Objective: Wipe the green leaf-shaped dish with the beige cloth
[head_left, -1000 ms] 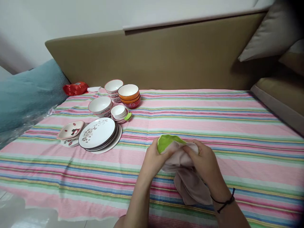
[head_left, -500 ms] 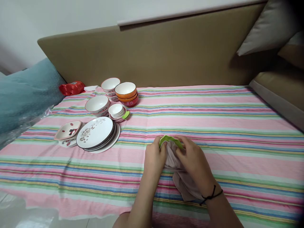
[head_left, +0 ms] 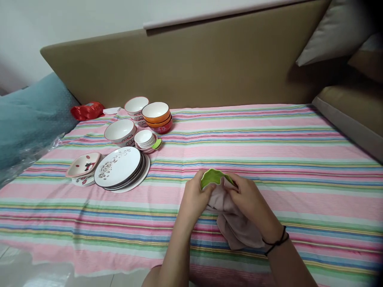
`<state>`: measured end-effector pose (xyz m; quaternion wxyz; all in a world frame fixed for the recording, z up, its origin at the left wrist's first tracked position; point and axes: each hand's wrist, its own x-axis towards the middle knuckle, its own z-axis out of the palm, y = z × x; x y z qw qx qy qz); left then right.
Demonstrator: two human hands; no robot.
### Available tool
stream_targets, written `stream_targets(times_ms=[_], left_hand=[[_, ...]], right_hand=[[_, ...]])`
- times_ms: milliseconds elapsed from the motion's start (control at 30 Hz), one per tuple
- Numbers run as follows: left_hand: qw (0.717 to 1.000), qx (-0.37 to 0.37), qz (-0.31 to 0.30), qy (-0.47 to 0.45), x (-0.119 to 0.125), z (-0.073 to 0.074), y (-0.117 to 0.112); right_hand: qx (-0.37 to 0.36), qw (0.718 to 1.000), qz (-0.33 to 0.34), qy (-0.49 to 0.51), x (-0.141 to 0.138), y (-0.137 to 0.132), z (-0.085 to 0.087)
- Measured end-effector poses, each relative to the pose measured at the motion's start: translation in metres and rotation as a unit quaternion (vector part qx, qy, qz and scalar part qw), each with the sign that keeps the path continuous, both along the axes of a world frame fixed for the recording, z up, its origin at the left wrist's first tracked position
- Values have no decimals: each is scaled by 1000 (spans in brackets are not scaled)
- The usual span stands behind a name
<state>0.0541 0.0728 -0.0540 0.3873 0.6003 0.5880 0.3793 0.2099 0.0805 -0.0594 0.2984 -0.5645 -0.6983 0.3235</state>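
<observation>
Between my hands is a small green dish with a wavy edge (head_left: 213, 177), its near side covered by a greyish-pink cloth (head_left: 223, 203). My left hand (head_left: 196, 195) is closed on the dish's left side, with the thumb on the near side over the cloth. On the right, my right hand (head_left: 247, 198) is closed on the cloth against the dish's edge; a black cord circles that wrist. Loose folds of the cloth hang down onto the striped sheet (head_left: 323, 191). The lower part of the dish is hidden.
Left of my hands stand a stack of flowered plates (head_left: 119, 165), square bowls (head_left: 85, 165), small white dishes (head_left: 144, 137) with a green-handled dish (head_left: 157, 144), orange bowls (head_left: 156, 113) and white bowls (head_left: 120, 130). A red bundle (head_left: 87, 111) lies by the blue cushion (head_left: 32, 115). Behind runs a brown backrest (head_left: 203, 63).
More of the green dish's inside shows above the cloth now. My right hand has shifted slightly right along the edge, and the view has moved a little.
</observation>
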Motion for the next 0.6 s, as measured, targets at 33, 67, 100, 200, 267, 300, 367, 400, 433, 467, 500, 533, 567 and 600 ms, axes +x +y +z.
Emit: stream_targets(times_ms=[33, 67, 100, 200, 267, 300, 367, 400, 433, 467, 500, 533, 567, 600], left_hand=[[1000, -2, -4, 6, 0, -1, 0], [1000, -5, -2, 19, 0, -1, 0], [999, -7, 6, 35, 1, -1, -1], [999, -8, 14, 51, 1, 0, -2], [1000, 3, -11, 25, 0, 1, -2], [1000, 8, -22, 16, 0, 2, -3], [1000, 5, -14, 25, 0, 3, -3], [999, 0, 3, 40, 0, 4, -4], [998, -4, 18, 55, 0, 5, -4], [998, -6, 22, 61, -1, 6, -4], [998, -3, 14, 56, -1, 7, -5], [999, 3, -3, 43, -2, 8, -5], [999, 8, -22, 28, -3, 8, -6], [999, 9, -39, 14, -3, 8, -7]], right_hand=[[-5, 1000, -6, -14, 0, 0, 0], [-6, 999, -17, -38, 0, 0, -1], [-4, 997, -29, -66, -1, 0, -1], [12, 995, -20, -93, -2, -1, -1], [21, 999, 15, -45, -3, -1, 1], [22, 999, 23, -23, -3, -1, 2], [19, 1000, 11, -16, -3, -2, 4], [17, 999, -1, -28, -3, -2, 5], [16, 999, -9, -41, -3, -3, 5], [18, 999, -7, -46, -3, -3, 6], [22, 999, 6, -40, -3, -3, 6], [24, 999, 24, -22, -2, -3, 6], [25, 999, 43, 1, -1, -2, 6], [19, 998, 60, 23, -1, -2, 5]])
